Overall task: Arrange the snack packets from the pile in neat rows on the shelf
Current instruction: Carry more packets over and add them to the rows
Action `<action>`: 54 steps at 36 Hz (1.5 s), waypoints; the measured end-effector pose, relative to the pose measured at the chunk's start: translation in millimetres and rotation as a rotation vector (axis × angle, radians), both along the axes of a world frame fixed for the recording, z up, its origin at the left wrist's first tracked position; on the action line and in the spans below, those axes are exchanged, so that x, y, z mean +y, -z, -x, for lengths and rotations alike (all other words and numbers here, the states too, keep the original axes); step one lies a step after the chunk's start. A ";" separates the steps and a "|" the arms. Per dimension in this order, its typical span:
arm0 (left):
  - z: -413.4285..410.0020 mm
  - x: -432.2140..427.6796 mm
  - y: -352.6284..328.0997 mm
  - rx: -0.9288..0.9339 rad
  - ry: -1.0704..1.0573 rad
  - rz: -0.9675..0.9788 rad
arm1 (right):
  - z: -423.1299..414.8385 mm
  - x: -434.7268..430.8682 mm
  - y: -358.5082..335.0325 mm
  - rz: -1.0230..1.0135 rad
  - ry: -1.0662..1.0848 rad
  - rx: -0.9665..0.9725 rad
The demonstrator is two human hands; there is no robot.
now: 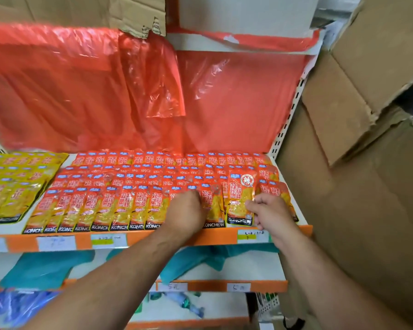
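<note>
Red and yellow snack packets (pixel 138 186) lie in several overlapping rows across the white shelf (pixel 286 228) with an orange front strip. My left hand (pixel 188 208) rests with curled fingers on the front row, just right of its middle. My right hand (pixel 270 210) pinches the lower right edge of one red packet (pixel 240 198) that lies face up near the right end of the front row. A few more red packets (pixel 278 191) sit behind my right hand at the shelf's right edge.
Yellow packets (pixel 17 184) fill the shelf's left part. Red plastic sheeting (pixel 129 91) hangs behind the shelf. Cardboard boxes (pixel 358 139) stand close on the right. Lower shelves hold teal bags (pixel 48 267) and price labels (pixel 247 235).
</note>
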State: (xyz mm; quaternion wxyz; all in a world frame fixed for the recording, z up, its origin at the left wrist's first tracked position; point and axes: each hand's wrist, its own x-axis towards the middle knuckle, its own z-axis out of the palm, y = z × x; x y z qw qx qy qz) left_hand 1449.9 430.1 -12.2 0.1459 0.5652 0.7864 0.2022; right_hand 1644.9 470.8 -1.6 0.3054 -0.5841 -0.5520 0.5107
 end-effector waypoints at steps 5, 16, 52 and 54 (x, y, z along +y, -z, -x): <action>-3.3 -0.1 3.3 0.094 0.012 -0.005 | 1.3 1.4 2.4 0.000 -0.028 0.004; 5.6 -2.4 1.8 0.176 0.046 -0.047 | 14.4 6.3 4.3 0.026 -0.005 -0.018; 23.7 -14.8 7.8 0.343 0.247 -0.135 | 46.8 0.3 5.9 -0.257 -0.025 -0.844; 24.7 -16.0 8.4 0.332 0.242 -0.146 | 46.9 -3.9 4.1 -0.318 -0.038 -0.860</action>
